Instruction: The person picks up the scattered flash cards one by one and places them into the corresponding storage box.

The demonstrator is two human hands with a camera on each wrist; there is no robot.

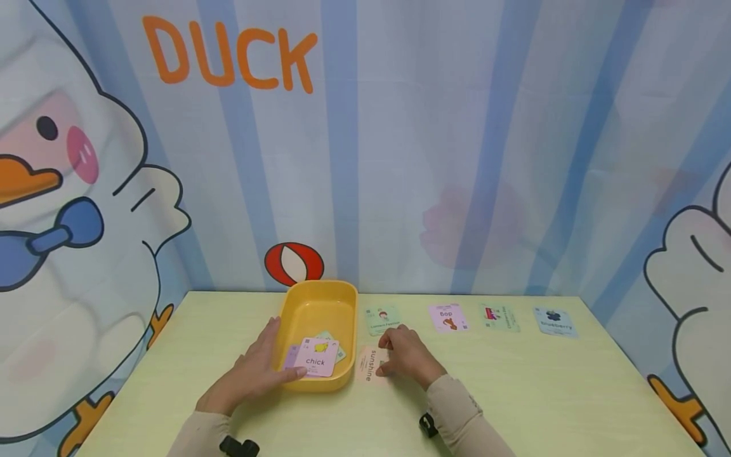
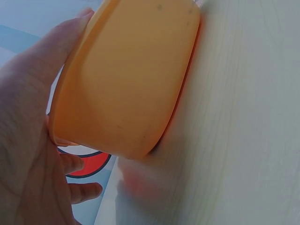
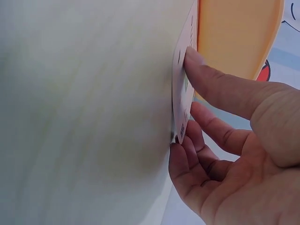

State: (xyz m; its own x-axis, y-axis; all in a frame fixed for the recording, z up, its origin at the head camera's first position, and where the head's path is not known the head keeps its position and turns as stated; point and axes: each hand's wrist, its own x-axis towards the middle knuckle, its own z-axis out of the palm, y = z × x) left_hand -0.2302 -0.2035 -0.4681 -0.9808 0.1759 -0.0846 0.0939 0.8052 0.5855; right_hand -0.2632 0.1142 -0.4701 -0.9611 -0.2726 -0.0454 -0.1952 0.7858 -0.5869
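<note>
A yellow plastic bin (image 1: 316, 384) stands at the middle of the table in the head view. My left hand (image 1: 251, 374) holds its near left corner, thumb over the rim and fingers along the outer side. In the left wrist view the bin's wall (image 2: 126, 79) fills the space beside that hand. Right of the bin lies a pale orange "sunshine" card (image 1: 368, 364). My right hand (image 1: 412, 357) grips this card by its right edge. The right wrist view shows my thumb on the card's face (image 3: 180, 101) and fingertips at its edge, with the card tilted.
Inside the bin lie a pink "chick" card (image 1: 316, 358), a purple card (image 1: 290, 357) and a green card (image 1: 341, 353). Along the table's back lie a green card with a figure (image 1: 382, 318), a purple "bop" card (image 1: 448, 317), another green card (image 1: 500, 317) and a "blueberry" card (image 1: 555, 322).
</note>
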